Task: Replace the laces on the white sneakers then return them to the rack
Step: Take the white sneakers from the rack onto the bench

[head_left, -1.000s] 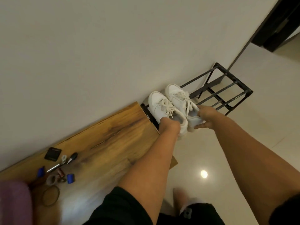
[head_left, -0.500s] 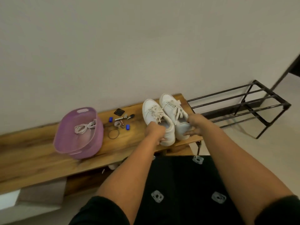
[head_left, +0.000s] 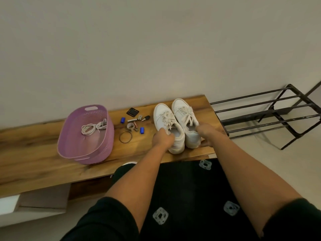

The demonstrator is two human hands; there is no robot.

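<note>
Two white sneakers stand side by side, toes toward the wall, on the right end of the wooden bench [head_left: 34,150]. My left hand [head_left: 162,139] grips the heel collar of the left sneaker [head_left: 164,117]. The right sneaker [head_left: 184,112] is held at its heel by my right hand [head_left: 207,133]. Both shoes are laced with off-white laces. A coiled bundle of spare laces [head_left: 93,127] lies inside a purple basket [head_left: 69,143] on the bench to the left. The black metal shoe rack [head_left: 271,117] stands on the floor to the right of the bench.
Small items lie between basket and sneakers: blue caps [head_left: 142,130], a black square [head_left: 132,112], keys [head_left: 144,117], a bangle [head_left: 125,137]. The wall runs close behind the bench. A black patterned cloth [head_left: 191,197] covers my lap below the bench edge.
Both hands have carried the pair of sneakers from the rack over to the bench and set them down on its right end. The view swung left, bringing the basket into sight.
</note>
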